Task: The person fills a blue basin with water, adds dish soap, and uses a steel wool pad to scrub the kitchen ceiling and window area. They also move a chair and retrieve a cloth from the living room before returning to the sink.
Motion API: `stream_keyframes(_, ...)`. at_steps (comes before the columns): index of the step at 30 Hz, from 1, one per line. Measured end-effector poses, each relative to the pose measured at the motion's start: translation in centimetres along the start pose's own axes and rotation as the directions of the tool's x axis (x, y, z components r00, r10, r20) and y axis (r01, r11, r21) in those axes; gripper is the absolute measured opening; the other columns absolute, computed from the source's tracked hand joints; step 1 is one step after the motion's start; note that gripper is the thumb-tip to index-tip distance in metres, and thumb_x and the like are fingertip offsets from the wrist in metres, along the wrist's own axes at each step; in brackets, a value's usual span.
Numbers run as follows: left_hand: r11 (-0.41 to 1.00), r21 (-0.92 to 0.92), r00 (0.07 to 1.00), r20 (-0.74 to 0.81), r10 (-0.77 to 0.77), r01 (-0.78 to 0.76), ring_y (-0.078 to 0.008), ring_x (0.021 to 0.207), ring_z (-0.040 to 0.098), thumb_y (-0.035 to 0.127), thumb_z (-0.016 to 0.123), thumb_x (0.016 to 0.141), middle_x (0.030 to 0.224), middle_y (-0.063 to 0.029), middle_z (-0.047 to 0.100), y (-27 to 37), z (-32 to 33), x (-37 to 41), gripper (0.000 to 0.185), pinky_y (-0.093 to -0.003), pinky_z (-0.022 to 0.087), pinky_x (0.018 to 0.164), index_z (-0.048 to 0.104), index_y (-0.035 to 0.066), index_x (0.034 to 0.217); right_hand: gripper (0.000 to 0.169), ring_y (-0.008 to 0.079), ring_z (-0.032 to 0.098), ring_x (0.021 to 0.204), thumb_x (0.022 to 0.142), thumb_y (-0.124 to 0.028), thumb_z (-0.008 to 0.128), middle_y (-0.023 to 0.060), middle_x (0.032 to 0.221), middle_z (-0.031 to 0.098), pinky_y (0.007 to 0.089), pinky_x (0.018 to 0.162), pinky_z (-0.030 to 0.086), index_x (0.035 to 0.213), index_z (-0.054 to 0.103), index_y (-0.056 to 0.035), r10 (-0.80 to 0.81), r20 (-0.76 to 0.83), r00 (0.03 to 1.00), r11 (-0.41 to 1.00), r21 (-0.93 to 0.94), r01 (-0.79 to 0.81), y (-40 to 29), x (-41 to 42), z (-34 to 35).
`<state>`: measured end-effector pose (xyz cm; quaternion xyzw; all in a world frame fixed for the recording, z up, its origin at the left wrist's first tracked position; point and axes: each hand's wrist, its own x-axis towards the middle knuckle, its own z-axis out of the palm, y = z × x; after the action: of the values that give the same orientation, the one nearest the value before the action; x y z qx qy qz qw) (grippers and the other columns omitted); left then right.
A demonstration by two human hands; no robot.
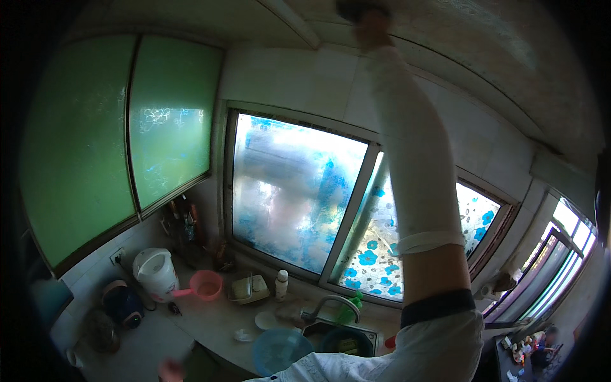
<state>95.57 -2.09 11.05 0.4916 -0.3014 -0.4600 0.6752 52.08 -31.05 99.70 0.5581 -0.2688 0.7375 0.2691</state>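
My right hand [374, 28] is raised high at the top of the view, with a white sleeve cover on the forearm. It grips a dark object [360, 8], blurred and too dim to name, against or close to the ceiling [458, 28]. Low in the view, my left hand [172, 370] is blurred and cut by the bottom edge, over the counter's front edge; its fingers cannot be made out. Between the two hands are a sliding window [296, 191] with patterned film and the white tiled wall [286, 76].
Green-fronted wall cabinets [167, 129] hang at left. On the counter [191, 324] stand a white electric hot-water pot [155, 274], a pink dipper [206, 285], a white bottle [281, 285] and a blue basin [281, 351], beside a sink with a curved faucet [334, 300]. A person [544, 351] is far right.
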Motion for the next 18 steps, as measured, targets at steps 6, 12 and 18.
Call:
stream_keyframes(6, 0.523, 0.806, 0.960, 0.212, 0.183, -0.278, -0.0228, 0.059, 0.053, 0.014, 0.054, 0.074, 0.064, -0.0105, 0.054, 8.9, 13.5, -1.1, 0.010, -0.0330, 0.044, 0.055, 0.055, 0.005, 0.078, 0.045, 0.0185, 0.050, 0.103, 0.085, -0.035, 0.046, 0.0064, 0.118, 0.046, 0.0326, 0.082, 0.044, 0.120, 0.040, -0.0077, 0.053, 0.204, 0.978, 0.992, 0.100, -0.074, -1.1, 1.5, -2.7)
stream_keyframes(12, 0.365, 0.814, 0.846, 0.263, 0.464, -0.453, -0.0271, 0.059, 0.054, 0.014, 0.055, 0.074, 0.063, -0.0123, 0.054, 7.5, 10.6, -2.6, 0.012, -0.0341, 0.044, 0.055, 0.056, 0.004, 0.081, 0.040, 0.0192, 0.052, 0.098, 0.084, -0.032, 0.049, 0.0069, 0.112, 0.049, 0.0339, 0.078, 0.046, 0.115, 0.043, -0.0068, 0.274, 0.046, 0.961, 0.673, 0.705, -0.225, 3.4, 8.5, -11.0)
stream_keyframes(18, 0.783, 0.612, 0.993, 0.104, 0.062, -0.113, -0.0239, 0.063, 0.055, 0.016, 0.055, 0.077, 0.071, -0.0099, 0.057, 11.9, 14.6, -0.9, 0.014, -0.0316, 0.045, 0.057, 0.057, 0.006, 0.086, 0.036, 0.0199, 0.054, 0.094, 0.084, -0.029, 0.052, 0.0073, 0.106, 0.052, 0.0351, 0.075, 0.048, 0.110, 0.045, -0.0059, 0.212, 0.170, 0.962, 0.549, 0.794, -0.261, -1.0, 6.1, -4.8)
